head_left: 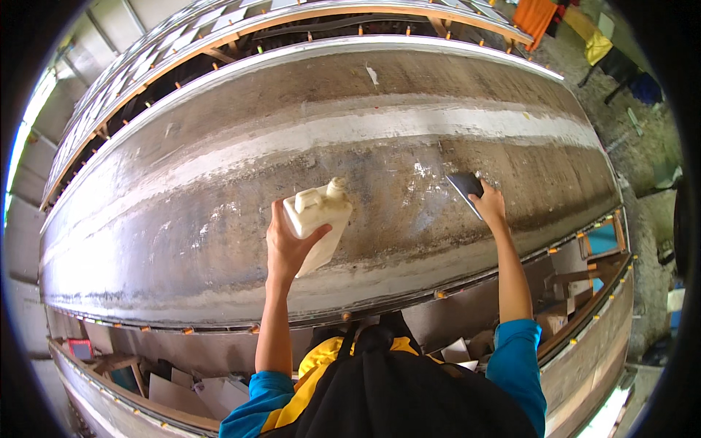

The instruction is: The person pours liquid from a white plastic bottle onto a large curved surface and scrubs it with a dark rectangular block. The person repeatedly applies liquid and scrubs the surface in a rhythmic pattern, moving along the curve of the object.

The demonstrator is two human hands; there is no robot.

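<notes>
My left hand [287, 239] is wrapped round a pale cream plastic jerrycan [321, 217], held tilted over the table with its neck and handle at the top. Farther right, my right hand [491, 203] grips a dark flat scraper [464, 188], whose pale lower edge slants down to the surface. Under both hands stretches a long, stained brown-grey table [380, 171]. White smears and scuffs mark the surface around the scraper, and a faint bluish patch lies left of it.
A pale band [350, 130] runs lengthwise along the table. Behind it stands a wooden-edged rack [321, 16] bearing pale tiles. Below the near edge, a trough holds board scraps [175, 394]. Orange cloth [534, 20] hangs at the far right.
</notes>
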